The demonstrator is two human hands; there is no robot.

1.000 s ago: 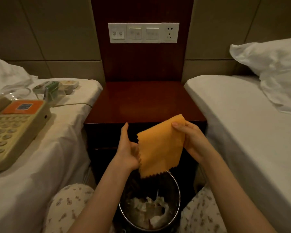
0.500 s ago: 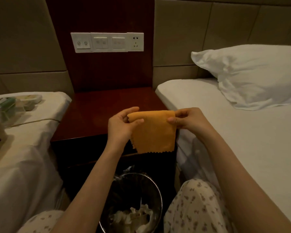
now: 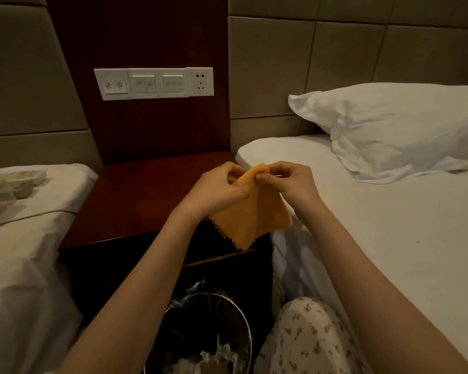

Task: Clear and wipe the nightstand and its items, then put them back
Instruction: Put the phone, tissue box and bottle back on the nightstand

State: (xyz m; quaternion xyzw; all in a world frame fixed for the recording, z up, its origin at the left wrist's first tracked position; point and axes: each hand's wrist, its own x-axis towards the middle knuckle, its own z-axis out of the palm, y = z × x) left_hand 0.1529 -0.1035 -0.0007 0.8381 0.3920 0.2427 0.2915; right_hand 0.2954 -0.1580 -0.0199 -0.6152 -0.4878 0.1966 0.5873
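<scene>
Pinching the orange cloth [image 3: 251, 217] by its top edge with left hand [image 3: 219, 190] and right hand [image 3: 289, 182], over the nightstand [image 3: 146, 201] front; light, limp, seemingly doubled, best taken at corners.

single head-worn wide-angle view looks forward and down, close over the nightstand [image 3: 135, 201] front.

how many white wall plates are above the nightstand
4, in a row on the wood panel: jack plate far left, then one switch plate, a second switch plate, power outlet far right.
</scene>
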